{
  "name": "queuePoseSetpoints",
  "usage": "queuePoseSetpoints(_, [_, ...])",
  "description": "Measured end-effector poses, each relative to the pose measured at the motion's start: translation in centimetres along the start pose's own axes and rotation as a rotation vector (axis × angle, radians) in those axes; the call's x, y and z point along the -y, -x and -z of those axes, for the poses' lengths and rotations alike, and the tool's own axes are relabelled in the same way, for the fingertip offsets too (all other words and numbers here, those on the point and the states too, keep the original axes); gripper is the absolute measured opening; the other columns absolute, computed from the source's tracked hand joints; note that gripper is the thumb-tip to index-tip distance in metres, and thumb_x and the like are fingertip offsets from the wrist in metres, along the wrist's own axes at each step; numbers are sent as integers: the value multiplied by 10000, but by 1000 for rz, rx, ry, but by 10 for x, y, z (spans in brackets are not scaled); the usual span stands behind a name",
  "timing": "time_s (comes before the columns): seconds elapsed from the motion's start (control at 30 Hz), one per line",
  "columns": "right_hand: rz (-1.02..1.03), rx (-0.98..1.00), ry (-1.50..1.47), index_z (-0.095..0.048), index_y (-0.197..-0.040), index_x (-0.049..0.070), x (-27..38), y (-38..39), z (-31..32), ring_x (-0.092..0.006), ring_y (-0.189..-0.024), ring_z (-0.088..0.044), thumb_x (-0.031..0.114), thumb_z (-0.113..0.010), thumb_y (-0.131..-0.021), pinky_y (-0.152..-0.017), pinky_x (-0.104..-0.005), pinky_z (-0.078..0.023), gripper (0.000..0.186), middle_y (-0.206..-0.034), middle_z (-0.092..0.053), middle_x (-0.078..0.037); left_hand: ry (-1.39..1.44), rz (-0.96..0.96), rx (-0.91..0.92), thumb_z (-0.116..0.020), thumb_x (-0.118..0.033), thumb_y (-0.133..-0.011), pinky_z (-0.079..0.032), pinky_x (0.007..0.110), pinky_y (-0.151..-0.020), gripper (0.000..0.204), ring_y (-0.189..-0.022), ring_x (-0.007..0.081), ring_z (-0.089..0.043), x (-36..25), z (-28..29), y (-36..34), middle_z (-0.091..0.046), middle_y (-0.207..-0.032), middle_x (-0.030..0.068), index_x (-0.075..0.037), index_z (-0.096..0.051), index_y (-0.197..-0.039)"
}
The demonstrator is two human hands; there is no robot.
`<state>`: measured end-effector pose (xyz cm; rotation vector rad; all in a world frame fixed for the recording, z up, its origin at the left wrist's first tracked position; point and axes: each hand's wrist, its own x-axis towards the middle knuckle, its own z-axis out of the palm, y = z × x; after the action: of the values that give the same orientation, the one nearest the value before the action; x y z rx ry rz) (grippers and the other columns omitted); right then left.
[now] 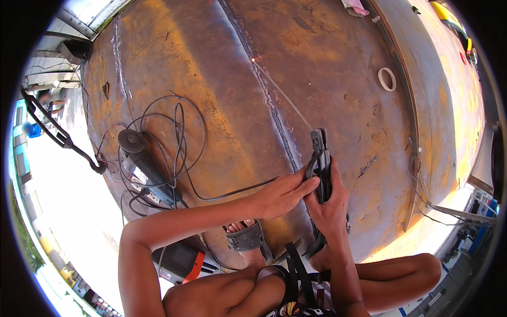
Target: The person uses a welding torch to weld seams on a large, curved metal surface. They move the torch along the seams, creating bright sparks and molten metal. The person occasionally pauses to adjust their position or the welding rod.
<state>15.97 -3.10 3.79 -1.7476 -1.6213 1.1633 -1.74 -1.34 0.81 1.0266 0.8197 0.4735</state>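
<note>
A black welding electrode holder (pixel 319 165) stands in front of me, with both hands on it. My right hand (pixel 328 207) wraps round its grip. From the other side my left hand (pixel 282 191) presses against the holder, its fingers partly hidden behind it. A thin welding rod (pixel 288 100) is clamped in the jaws and slants away to the upper left. Its far tip glows orange where it meets the weld seam (pixel 274 113). That seam runs lengthwise down a rusty steel plate (pixel 338 100), with bluish heat marks along its edges.
An angle grinder (pixel 153 171) lies at the left among looped black cables (pixel 203 127). An orange and black machine (pixel 182 261) sits beside my left leg. A ring (pixel 386 79) lies at the right, near a raised metal strip (pixel 404 74). My sandalled feet rest on the plate.
</note>
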Motion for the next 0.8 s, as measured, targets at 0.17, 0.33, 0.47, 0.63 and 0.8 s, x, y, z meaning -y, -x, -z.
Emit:
queuePoseSetpoints(0.17, [-524,5,-858,-467,-1450,-65,5,-5,9,-203,-826,-665,217,-725,-953,-786,-318,-559,627,-1038,-689,-114,168,13,5,-368,-460,-1147,-425,339,-1075,633,-1185,176,-558,-8,-2,-1,-624,-1310,108,3,-372,-1579])
queuePoseSetpoints(0.33, [79,-63,38,-463,-1434,-69,14,-8,4,-219,-837,-681,238,-719,-970,-802,-313,-553,612,-1085,-695,-107,159,36,-65,-361,-474,-1145,-412,373,-1109,677,-1250,207,-542,-12,2,0,-590,-1386,146,32,-346,-1595])
queuePoseSetpoints(0.47, [-44,-88,-284,-476,-1448,-46,1,-15,12,-162,-728,-627,221,-687,-1000,-647,-275,-505,563,-992,-662,-86,112,44,-77,-356,-483,-1141,-393,385,-1143,704,-1331,251,-528,-4,8,-5,-571,-1441,191,65,-342,-1584])
queuePoseSetpoints(0.63, [-394,-207,-753,-495,-1450,-23,10,-16,17,-68,-608,-489,196,-629,-1044,-483,-212,-344,481,-848,-553,-28,75,-39,-122,-408,-430,-1139,-373,369,-1166,674,-1391,253,-496,-7,3,0,-548,-1485,210,74,-337,-1581])
queuePoseSetpoints(0.8, [50,-109,-92,-385,-1509,-130,-5,-16,6,-191,-881,-652,185,-759,-912,-820,-321,-538,771,-1036,-687,-145,125,-106,-74,-476,-332,-1134,-393,333,-1126,596,-1293,155,-508,-10,4,-6,-604,-1390,147,68,-376,-1564])
